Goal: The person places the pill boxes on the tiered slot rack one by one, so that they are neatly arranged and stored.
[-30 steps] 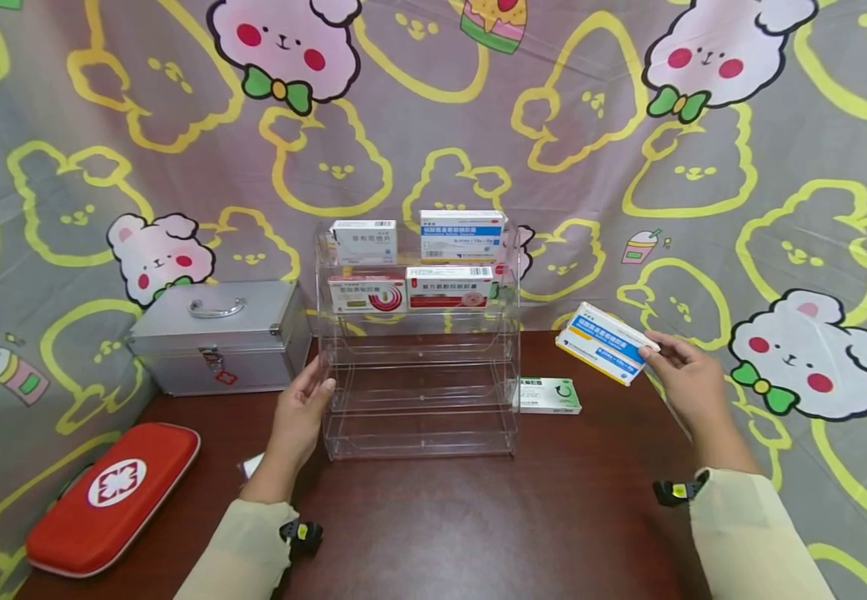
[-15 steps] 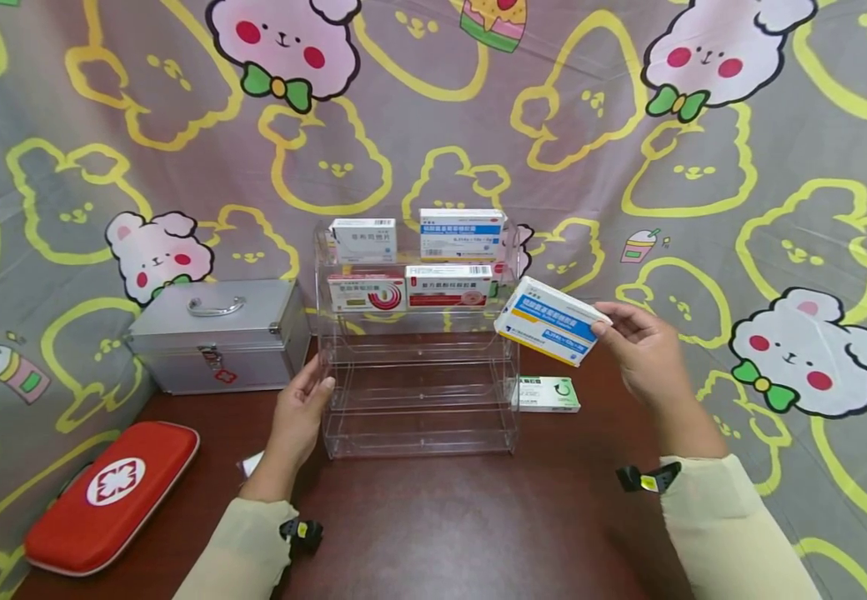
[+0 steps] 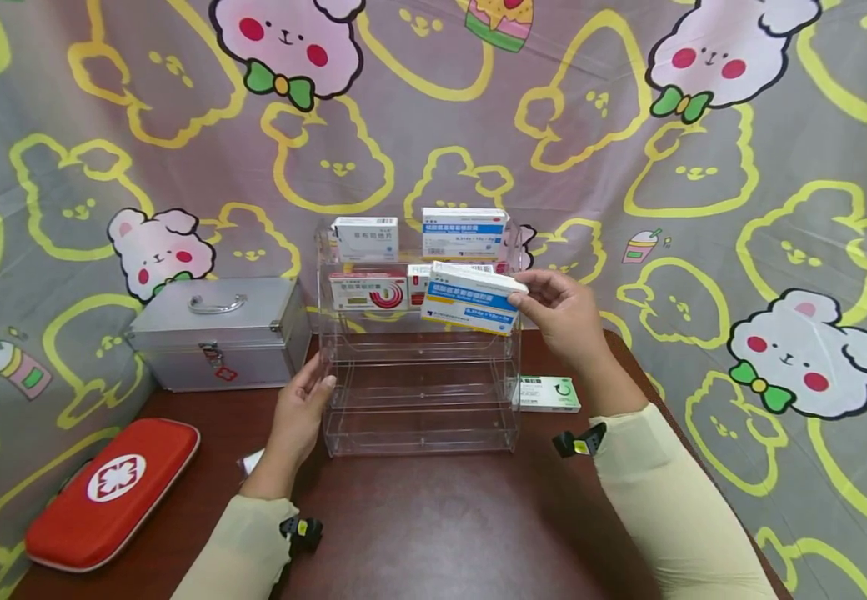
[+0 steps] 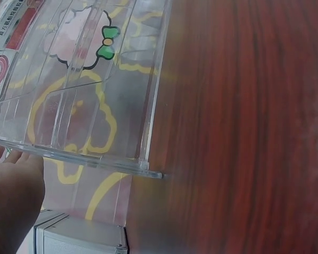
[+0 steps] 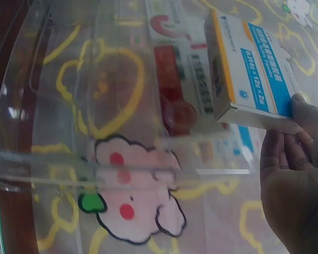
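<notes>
A clear tiered display rack (image 3: 422,398) stands upright on the table. My left hand (image 3: 300,417) holds its left side panel, fingers outside and the thumb at the front edge; the left wrist view shows this hand (image 4: 15,198) only partly. My right hand (image 3: 564,321) pinches a blue, white and yellow medicine box (image 3: 469,302) by its right end, tilted in front of the second tier. Behind it, a red and white medicine box (image 3: 417,287) is mostly hidden. A matching blue and white box (image 3: 463,235) and a white box (image 3: 366,240) stand on the top tier.
Another red and white box (image 3: 368,292) sits on the second tier's left. A green and white box (image 3: 548,394) lies right of the rack. At left are a silver case (image 3: 216,337) and a red first-aid pouch (image 3: 114,496). A patterned curtain (image 3: 418,100) hangs behind.
My right hand has carried the blue and white medicine box leftward and up, from right of the rack to in front of its second tier. The left hand has stayed on the rack.
</notes>
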`<state>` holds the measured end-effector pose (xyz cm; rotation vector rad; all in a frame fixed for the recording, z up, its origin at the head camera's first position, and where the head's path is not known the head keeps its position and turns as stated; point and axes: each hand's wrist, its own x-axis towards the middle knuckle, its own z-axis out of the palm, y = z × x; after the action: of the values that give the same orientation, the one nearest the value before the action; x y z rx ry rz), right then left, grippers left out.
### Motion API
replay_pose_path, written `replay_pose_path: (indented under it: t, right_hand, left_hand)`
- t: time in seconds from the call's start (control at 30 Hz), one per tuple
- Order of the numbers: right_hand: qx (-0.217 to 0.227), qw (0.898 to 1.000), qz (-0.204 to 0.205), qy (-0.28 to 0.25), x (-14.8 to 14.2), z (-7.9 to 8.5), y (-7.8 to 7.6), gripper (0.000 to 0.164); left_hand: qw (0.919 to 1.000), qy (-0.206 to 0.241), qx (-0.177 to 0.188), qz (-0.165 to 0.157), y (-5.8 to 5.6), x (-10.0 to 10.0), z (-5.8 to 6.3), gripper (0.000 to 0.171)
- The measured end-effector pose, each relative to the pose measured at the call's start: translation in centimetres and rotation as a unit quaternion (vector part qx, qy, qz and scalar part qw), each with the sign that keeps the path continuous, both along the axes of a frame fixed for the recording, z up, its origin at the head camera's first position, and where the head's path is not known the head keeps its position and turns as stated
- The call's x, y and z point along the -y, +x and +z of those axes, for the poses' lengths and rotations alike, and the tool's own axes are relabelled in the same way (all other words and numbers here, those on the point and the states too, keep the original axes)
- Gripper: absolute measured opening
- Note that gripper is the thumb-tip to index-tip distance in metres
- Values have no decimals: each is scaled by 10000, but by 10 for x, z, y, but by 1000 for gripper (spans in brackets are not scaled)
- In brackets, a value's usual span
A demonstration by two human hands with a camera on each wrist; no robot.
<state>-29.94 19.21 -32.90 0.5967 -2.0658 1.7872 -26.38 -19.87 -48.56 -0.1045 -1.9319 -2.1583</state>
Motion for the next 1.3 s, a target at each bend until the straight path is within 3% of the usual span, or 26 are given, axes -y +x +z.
replay_pose_path:
  t: [0.13,0.37,0.5,0.87,1.3]
  right_hand:
    - [-80,9996,-46,273,21,-7,-6,31]
    - [277,9967,25,767,54,-22,-10,31]
    - [144,9928,-166,1179,68,-29,-13,29]
    - [370,9958,-163,819,101,-50,-20,29]
    - [455,9969,-71,637,124,-50,-19,29]
  left_hand:
    - [10000,71,-32,-9,0,0,0,61]
    - [9999,93,-78,14,-1,0,-1,60]
    - [9999,113,-69,9,0,-1,-1,60]
    - [9999,109,11,-11,0,-1,1,61]
    - [9999,103,-42,12,0,-1,-2,61]
